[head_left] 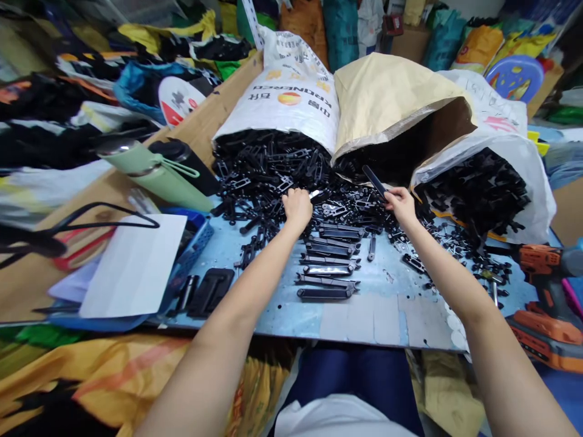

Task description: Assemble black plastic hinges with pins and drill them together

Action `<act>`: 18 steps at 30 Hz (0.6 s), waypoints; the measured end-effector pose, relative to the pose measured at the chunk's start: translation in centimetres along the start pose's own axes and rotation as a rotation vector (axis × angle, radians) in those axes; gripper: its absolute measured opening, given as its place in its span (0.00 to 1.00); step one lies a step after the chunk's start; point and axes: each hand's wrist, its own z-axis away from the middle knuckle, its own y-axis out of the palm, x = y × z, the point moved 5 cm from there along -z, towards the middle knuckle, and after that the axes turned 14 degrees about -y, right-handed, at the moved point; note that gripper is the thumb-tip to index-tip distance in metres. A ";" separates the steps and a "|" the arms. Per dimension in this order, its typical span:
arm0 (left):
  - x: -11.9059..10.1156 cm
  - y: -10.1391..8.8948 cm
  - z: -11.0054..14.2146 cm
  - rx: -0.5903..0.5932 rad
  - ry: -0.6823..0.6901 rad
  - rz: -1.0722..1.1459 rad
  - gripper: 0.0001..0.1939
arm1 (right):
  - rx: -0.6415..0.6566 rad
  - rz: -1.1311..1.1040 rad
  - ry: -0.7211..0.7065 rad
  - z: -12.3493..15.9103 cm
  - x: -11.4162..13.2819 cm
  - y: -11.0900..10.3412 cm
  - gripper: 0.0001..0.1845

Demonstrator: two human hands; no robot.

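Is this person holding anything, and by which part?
The right hand holds a black strip by its near end; whether the left hand grips anything cannot be told.

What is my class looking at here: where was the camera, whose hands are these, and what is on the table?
There is no robot: one person works with two bare hands, seen from a camera worn on the head, looking forward and down. The right hand holds a long black piece. The left hand is at the pile of small black parts; whether it grips one is unclear. On the blue table lie a row of black pieces, three open sacks behind, and, at the right edge, an orange power drill.
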 end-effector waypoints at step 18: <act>8.0 0.6 9.5 -0.171 -0.188 0.700 0.08 | 0.712 0.664 -0.454 27.2 4.5 -4.4 0.28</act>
